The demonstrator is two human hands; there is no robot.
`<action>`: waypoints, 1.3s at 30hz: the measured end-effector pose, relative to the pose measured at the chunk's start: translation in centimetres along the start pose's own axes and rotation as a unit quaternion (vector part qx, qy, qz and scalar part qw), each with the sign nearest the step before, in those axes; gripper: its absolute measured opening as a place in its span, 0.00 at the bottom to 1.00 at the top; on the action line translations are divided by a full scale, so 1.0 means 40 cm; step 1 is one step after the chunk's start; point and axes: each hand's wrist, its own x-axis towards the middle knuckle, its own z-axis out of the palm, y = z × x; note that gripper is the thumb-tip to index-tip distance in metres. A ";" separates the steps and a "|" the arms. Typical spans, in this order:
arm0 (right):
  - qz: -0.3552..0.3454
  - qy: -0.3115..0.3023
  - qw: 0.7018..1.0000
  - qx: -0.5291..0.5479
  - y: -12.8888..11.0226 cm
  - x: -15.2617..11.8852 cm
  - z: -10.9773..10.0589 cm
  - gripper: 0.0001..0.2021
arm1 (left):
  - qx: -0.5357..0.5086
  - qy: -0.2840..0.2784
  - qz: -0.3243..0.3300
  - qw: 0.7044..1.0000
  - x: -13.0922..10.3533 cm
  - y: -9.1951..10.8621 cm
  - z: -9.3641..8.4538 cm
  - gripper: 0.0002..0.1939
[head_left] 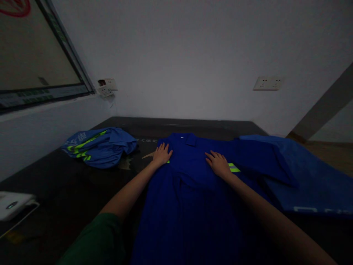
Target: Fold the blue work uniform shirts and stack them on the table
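A dark blue work jacket (193, 173) with a collar lies spread out on the dark table, its collar end toward the wall. On its left chest side rests my left hand (162, 154), fingers spread flat against the cloth. My right hand (218, 163) lies open on the other side of the chest, palm down. Beside my right wrist shows a yellow-green and grey reflective strip (234, 168); a sliver of another peeks out under my left hand. One sleeve (261, 158) stretches to the right. Neither hand pinches the fabric.
A crumpled lighter-blue garment (102, 147) with yellow-green strips lies at the left on the table (132, 127). Blue sheet material (309, 176) sits under the right sleeve. A white device (15, 206) with a cable is at the left edge. Wall sockets (267, 83) are behind.
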 end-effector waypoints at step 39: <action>-0.193 -0.033 0.972 0.129 -0.328 -0.149 -0.063 0.17 | -0.292 0.046 0.186 0.937 -0.354 0.042 -0.053 0.10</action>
